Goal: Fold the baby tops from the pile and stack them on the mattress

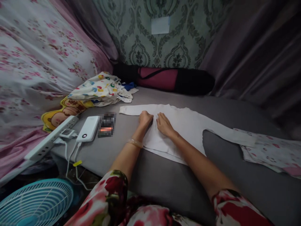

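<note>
Shirt (185, 128), white and long-sleeved, lies spread on a grey surface (155, 175) directly under and around both hands, its body mostly to the right of them. The left hand (146, 118) rests at the shirt's left side, just below where that sleeve begins, its fingers curled inward; whether they pinch any fabric cannot be told. The right hand (164, 124) is just beside it, palm down on the shirt body, fingers extended and nearly together, gripping nothing. One shirt is spread out, with two sleeves reaching to opposite sides; the right cuff meets one folded patterned cloth (270, 153), while the left cuff ends near one heap of printed fabric (98, 89). Left of the hands are one white power bank (87, 128), one pixelated object (106, 125) touching or nearly touching it, one power strip (51, 138) and one yellow cushion (58, 118). One black-and-maroon roll (162, 80) lines the far edge, against the patterned wall. Grey surface shows between shirt and roll, and again below the hem. Its left edge runs beneath the cables, beside one blue fan (37, 201); the person's clothing hides part of the near edge.
</note>
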The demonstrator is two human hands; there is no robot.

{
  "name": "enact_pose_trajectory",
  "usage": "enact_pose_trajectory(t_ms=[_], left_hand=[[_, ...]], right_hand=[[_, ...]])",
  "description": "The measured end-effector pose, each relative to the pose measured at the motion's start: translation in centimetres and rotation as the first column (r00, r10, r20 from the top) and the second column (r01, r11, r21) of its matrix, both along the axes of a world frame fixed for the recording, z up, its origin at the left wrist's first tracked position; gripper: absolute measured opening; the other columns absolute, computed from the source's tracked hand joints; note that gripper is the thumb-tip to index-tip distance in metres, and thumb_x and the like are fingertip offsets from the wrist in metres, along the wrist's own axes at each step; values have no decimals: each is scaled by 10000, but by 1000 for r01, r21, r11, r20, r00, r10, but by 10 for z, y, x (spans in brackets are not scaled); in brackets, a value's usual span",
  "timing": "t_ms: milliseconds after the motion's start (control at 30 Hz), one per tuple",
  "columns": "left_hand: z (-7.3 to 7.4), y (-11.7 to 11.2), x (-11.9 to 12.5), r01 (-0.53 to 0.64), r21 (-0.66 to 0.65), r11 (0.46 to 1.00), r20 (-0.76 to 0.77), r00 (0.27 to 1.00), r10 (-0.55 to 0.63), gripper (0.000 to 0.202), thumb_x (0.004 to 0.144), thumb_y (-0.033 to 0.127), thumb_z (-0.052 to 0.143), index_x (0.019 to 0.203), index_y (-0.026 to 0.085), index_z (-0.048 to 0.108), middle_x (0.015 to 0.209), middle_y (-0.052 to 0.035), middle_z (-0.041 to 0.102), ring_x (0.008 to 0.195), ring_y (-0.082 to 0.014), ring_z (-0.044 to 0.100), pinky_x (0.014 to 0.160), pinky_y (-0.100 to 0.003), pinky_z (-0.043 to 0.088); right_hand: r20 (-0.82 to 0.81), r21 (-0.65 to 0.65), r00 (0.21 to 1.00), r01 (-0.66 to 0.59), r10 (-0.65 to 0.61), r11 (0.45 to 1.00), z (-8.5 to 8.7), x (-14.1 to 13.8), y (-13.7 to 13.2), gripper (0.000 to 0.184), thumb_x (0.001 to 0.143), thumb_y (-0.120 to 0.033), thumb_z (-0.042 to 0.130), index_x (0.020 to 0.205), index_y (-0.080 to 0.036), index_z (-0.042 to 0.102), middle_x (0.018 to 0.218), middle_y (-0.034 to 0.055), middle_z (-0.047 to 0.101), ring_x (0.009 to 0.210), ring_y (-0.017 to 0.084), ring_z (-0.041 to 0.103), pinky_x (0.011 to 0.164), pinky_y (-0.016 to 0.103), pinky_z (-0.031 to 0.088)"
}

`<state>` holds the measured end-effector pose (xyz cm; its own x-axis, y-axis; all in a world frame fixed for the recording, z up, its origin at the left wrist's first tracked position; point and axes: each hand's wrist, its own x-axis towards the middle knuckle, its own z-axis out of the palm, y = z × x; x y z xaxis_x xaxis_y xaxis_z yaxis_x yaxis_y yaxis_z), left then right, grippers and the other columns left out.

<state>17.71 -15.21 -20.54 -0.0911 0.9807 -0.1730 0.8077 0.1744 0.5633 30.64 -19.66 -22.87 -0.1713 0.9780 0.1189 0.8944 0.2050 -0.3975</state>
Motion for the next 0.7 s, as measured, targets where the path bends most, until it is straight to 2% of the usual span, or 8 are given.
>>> enact_pose_trajectory(t_ms=[167,300,400,533,600,700], left_hand=[[-6,7,-6,48,147,988,-70,997,-38,301,835,372,549,980,174,724,1000,-132,728,951,-233,661,758,-288,457],[-9,10,-13,155,219,963,-159,980,-121,287,857,381,536,971,192,721,991,-100,730,953,-228,655,777,-289,462],[-13,11,-19,208,234,950,-150,973,-176,290,870,391,535,980,192,716,986,-88,729,926,-213,654,769,-277,461],[-21,16,-25,220,239,946,-102,974,-201,282,862,396,557,960,188,720,965,-82,732,892,-194,650,763,-260,455],[-25,20,-27,223,250,942,-80,975,-209,278,854,396,566,944,184,721,951,-81,733,882,-190,648,758,-257,452],[-29,23,-29,222,260,940,-54,975,-216,278,839,399,578,931,179,722,924,-77,734,853,-190,648,734,-257,450]], right_hand=[[132,6,991,4,-5,1000,-11,-8,-12,608,987,-388,276,1481,-34,305,1557,168,259,1445,277,191,1174,422,117],[189,11,982,11,-13,1000,-9,-10,-15,613,984,-426,280,1497,-92,296,1564,159,248,1445,283,190,1165,435,119],[207,5,978,-7,6,1000,-5,-10,-16,595,982,-427,288,1501,-137,304,1570,161,228,1447,296,178,1158,462,123],[221,-49,968,-115,123,992,2,-12,-29,606,976,-412,288,1508,-121,276,1584,156,169,1461,293,122,1156,536,61],[215,-84,958,-175,190,981,6,-16,-43,646,969,-423,298,1508,-72,246,1586,165,137,1466,291,86,1157,553,27],[175,-133,946,-252,273,959,13,-26,-72,658,969,-432,300,1498,-44,253,1582,187,125,1466,303,74,1158,561,42]])
